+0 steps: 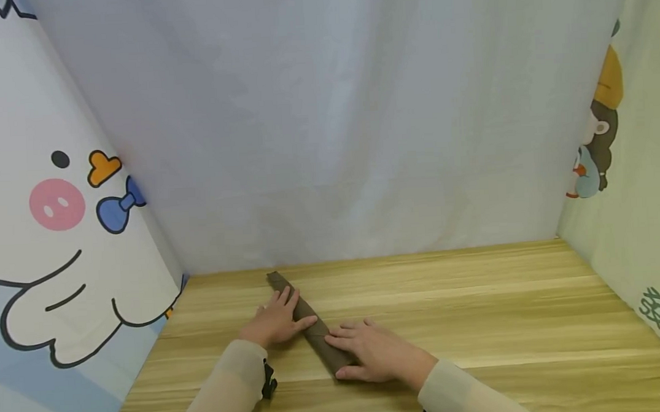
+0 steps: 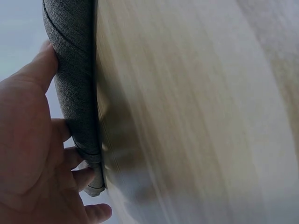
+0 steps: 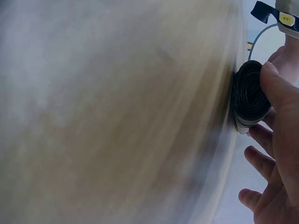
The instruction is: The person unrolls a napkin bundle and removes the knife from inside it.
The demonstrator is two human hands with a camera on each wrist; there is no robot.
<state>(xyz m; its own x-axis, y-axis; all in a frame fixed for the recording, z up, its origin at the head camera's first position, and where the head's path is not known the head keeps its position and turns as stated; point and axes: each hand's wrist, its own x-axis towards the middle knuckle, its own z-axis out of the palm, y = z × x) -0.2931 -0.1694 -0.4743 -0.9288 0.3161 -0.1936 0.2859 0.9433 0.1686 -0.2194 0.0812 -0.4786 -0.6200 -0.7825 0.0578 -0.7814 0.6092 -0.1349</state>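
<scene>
Cloth [image 1: 318, 340], dark grey-brown and wound into a long roll, lay aslant on the wood-grain table [image 1: 478, 310], its far end pointing left towards the pale curtain [image 1: 327, 138]. It ran between the two hands, touching both. The left hand [image 1: 271, 324] came from its left side, opened out, fingertips and thumb resting on the far half without closing round it; in the left wrist view the little finger stood clear of the roll. The right hand [image 1: 377, 354] reached in from the right, likewise loosely spread, its thumb against the near end, where the right wrist view showed the coiled layers. Two of its fingers stood apart from the cloth there.
</scene>
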